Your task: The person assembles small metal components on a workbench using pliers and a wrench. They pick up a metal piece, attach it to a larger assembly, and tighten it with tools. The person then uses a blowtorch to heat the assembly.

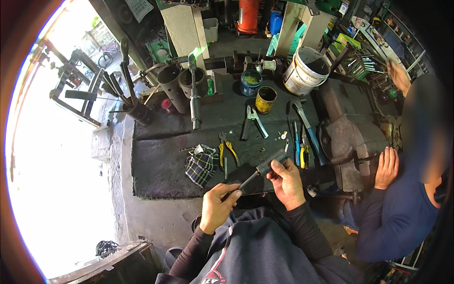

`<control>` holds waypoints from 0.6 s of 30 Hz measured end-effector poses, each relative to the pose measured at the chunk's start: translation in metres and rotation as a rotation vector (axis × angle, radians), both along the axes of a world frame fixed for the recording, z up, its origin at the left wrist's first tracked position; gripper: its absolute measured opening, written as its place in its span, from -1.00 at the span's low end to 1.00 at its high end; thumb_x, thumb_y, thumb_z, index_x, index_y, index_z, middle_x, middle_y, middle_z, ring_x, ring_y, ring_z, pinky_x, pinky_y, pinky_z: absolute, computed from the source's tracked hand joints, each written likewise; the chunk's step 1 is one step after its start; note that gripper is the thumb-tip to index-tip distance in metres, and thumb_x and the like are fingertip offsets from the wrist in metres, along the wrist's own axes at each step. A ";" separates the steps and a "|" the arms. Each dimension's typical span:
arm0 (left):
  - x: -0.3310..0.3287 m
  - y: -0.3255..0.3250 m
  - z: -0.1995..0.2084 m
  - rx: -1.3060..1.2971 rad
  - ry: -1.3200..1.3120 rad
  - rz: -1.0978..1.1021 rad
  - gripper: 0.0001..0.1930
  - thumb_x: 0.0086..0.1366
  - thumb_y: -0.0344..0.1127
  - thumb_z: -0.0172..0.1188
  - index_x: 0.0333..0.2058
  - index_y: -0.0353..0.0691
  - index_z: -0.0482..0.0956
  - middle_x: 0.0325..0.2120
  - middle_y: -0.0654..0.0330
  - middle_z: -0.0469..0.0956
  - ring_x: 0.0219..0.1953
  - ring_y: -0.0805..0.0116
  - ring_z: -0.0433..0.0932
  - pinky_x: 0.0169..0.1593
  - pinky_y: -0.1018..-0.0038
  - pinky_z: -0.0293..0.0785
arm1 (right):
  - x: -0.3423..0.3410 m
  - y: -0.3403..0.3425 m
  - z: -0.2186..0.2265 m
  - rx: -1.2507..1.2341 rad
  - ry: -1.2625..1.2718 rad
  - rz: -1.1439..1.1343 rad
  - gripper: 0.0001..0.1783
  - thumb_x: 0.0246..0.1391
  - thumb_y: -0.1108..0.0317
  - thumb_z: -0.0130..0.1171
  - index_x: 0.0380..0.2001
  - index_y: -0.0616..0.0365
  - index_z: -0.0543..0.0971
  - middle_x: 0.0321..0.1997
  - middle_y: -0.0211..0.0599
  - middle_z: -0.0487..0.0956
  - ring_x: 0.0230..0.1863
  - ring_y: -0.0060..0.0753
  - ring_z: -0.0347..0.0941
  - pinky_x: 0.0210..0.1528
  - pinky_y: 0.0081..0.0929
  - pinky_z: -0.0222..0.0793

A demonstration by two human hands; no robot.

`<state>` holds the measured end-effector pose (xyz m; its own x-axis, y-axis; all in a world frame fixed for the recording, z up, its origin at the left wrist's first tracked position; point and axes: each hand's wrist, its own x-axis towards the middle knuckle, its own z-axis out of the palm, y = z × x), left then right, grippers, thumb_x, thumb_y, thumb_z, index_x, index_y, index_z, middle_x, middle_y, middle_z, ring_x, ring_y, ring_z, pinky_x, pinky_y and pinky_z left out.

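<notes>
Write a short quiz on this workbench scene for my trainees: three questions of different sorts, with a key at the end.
1. Multiple choice. What lies just left of the yellow-handled pliers on the bench?
A. The blue-handled wrench
B. The checked cloth
C. The tall red cylinder

2. True or false. The yellow can stands to the left of the white bucket.

3. Short answer. The camera wearer's left hand pinches the thin rod. Which hand holds the thick dark cylinder at its other end?

Key: 1. B; 2. True; 3. The right hand.
</notes>
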<state>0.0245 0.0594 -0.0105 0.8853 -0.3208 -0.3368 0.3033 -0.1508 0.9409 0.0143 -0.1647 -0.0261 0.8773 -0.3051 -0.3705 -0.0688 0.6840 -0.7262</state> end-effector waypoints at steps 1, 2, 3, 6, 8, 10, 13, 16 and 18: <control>0.000 -0.002 0.001 0.005 0.024 0.003 -0.75 0.38 -0.42 0.31 -0.01 -0.38 0.67 -0.42 0.33 0.55 -0.45 0.62 0.51 -0.39 0.63 0.45 | 0.000 0.004 -0.001 -0.028 -0.001 0.019 -0.77 0.17 0.38 0.44 -0.24 0.10 0.53 -0.31 -0.45 0.63 -0.36 -0.64 0.51 -0.27 -0.59 0.48; 0.000 -0.004 0.001 0.010 0.047 0.006 -0.74 0.39 -0.44 0.29 0.02 -0.39 0.65 -0.44 0.34 0.54 -0.44 0.64 0.50 -0.40 0.65 0.44 | -0.001 0.009 -0.001 -0.056 -0.002 0.038 -0.75 0.16 0.38 0.45 -0.26 0.09 0.52 -0.33 -0.46 0.63 -0.37 -0.66 0.50 -0.27 -0.60 0.47; 0.000 -0.007 -0.001 -0.006 0.044 0.024 -0.73 0.41 -0.42 0.27 0.04 -0.38 0.64 -0.44 0.34 0.55 -0.45 0.64 0.48 -0.40 0.65 0.43 | -0.001 0.015 -0.002 -0.088 0.004 0.066 -0.74 0.14 0.38 0.46 -0.27 0.09 0.52 -0.35 -0.47 0.62 -0.38 -0.68 0.48 -0.28 -0.62 0.45; 0.001 -0.010 -0.005 0.022 -0.021 -0.024 -0.62 0.54 -0.25 0.13 0.19 -0.35 0.55 -0.37 0.34 0.58 -0.46 0.65 0.41 -0.37 0.65 0.42 | -0.005 0.037 -0.005 -0.194 0.034 0.142 -0.73 0.10 0.40 0.49 -0.32 0.07 0.52 -0.42 -0.60 0.53 -0.42 -0.77 0.38 -0.32 -0.71 0.32; 0.001 -0.011 -0.014 -0.001 0.024 -0.025 -0.56 0.56 -0.14 0.08 0.21 -0.37 0.52 -0.32 0.27 0.60 -0.41 0.62 0.47 -0.32 0.59 0.47 | -0.010 0.047 -0.010 -0.282 0.065 0.219 -0.76 0.10 0.43 0.48 -0.32 0.06 0.55 -0.45 -0.69 0.43 -0.42 -0.83 0.29 -0.33 -0.74 0.25; 0.002 -0.016 -0.011 -0.060 0.016 -0.019 -0.47 0.60 -0.01 -0.02 0.25 -0.37 0.46 -0.29 0.25 0.59 -0.41 0.61 0.46 -0.30 0.56 0.48 | -0.012 0.049 -0.009 -0.335 0.064 0.312 -0.79 0.13 0.44 0.45 -0.26 0.09 0.56 -0.41 -0.68 0.42 -0.39 -0.83 0.29 -0.30 -0.74 0.26; 0.004 -0.016 -0.008 -0.102 0.089 -0.035 -0.50 0.60 -0.05 0.01 0.23 -0.38 0.47 -0.31 0.28 0.56 -0.41 0.62 0.43 -0.33 0.56 0.46 | -0.018 0.045 -0.006 -0.289 0.036 0.375 -0.76 0.17 0.46 0.40 -0.13 0.16 0.56 -0.28 -0.60 0.47 -0.30 -0.78 0.36 -0.23 -0.72 0.34; 0.009 -0.017 -0.020 -0.215 0.158 0.030 -0.55 0.60 -0.09 0.01 0.18 -0.37 0.49 -0.31 0.32 0.54 -0.43 0.63 0.40 -0.36 0.59 0.42 | -0.042 0.032 -0.039 -0.181 0.003 0.413 -0.60 0.20 0.47 0.35 0.08 0.22 0.50 -0.01 -0.46 0.49 -0.13 -0.61 0.46 -0.09 -0.60 0.45; 0.012 -0.024 -0.018 -0.359 0.239 0.106 -0.59 0.60 -0.11 0.00 0.15 -0.34 0.48 -0.26 0.28 0.55 -0.41 0.59 0.44 -0.33 0.60 0.45 | -0.051 0.040 -0.056 -0.356 -0.029 0.689 -0.64 0.24 0.39 0.32 0.06 0.21 0.53 -0.05 -0.42 0.53 -0.14 -0.57 0.47 -0.09 -0.54 0.46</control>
<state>0.0367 0.0354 -0.0288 0.8305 -0.3664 -0.4196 0.5146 0.2164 0.8297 -0.0362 -0.1249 -0.0822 0.9201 0.2161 -0.3268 -0.3718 0.2186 -0.9022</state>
